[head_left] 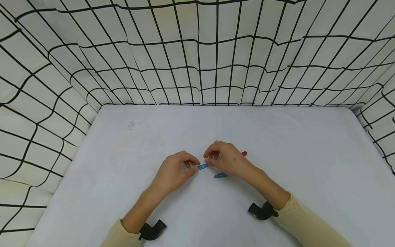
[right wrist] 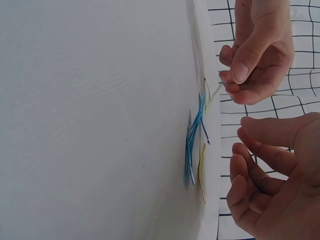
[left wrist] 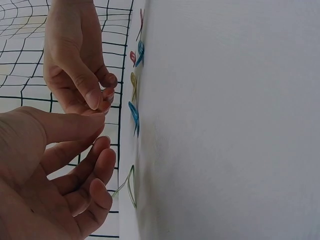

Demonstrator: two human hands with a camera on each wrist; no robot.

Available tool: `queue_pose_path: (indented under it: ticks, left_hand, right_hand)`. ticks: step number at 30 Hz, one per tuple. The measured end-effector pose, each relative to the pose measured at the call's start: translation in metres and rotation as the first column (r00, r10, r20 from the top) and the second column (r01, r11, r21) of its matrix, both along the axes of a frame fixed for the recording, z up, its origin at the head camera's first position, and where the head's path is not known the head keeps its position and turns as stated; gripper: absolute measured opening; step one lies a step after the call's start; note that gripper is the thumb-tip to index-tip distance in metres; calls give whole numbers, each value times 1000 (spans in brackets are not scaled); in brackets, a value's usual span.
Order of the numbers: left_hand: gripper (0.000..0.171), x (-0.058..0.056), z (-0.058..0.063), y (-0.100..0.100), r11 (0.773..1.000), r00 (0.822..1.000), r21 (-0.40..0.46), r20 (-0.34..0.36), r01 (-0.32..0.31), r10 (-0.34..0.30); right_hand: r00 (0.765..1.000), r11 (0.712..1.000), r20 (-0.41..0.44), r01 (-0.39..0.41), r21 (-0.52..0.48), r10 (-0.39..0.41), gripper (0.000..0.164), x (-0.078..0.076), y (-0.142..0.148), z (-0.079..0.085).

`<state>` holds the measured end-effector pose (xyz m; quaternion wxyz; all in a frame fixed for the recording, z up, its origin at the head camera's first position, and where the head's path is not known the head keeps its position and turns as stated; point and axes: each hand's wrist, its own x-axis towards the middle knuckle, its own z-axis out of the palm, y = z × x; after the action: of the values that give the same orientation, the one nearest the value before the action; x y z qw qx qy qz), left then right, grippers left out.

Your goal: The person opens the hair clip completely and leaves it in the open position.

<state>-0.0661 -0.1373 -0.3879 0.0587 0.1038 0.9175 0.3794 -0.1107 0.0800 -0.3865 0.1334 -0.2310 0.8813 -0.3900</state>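
Observation:
My left hand (head_left: pixel 177 171) and right hand (head_left: pixel 227 158) face each other over the table, fingers loosely bent, nothing visible held. In the head view a blue snap hair clip (head_left: pixel 202 166) shows between their fingertips. In the left wrist view, that blue clip (left wrist: pixel 134 118) stands on the table beyond the fingers. A second blue clip (head_left: pixel 220 175) lies below my right hand, and a red clip (head_left: pixel 244 153) peeks out behind it. A yellow clip (left wrist: pixel 134 86) and a green clip (left wrist: pixel 131 187), hidden by the hands from above, show in the wrist view.
The white table (head_left: pixel 123 137) reaches back to a white wall with a black grid (head_left: pixel 216 65). Another red clip (left wrist: pixel 141 22) shows at the far end of the row. Black curved wrist mounts (head_left: pixel 153 230) sit at both sleeves.

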Motion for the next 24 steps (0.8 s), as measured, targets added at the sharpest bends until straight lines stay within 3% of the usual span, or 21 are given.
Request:
queue_pose_path:
  ticks: [7, 24]
  left_hand:
    - [18, 2, -3, 2, 1000, 999, -1, 29, 15, -15]
    - [21, 3, -10, 6, 999, 998, -31, 65, 22, -20]
  right_hand:
    - [1000, 1000, -8, -22, 20, 22, 12, 0, 2, -4]
    - [999, 983, 4, -35, 178, 35, 15, -1, -5, -11]
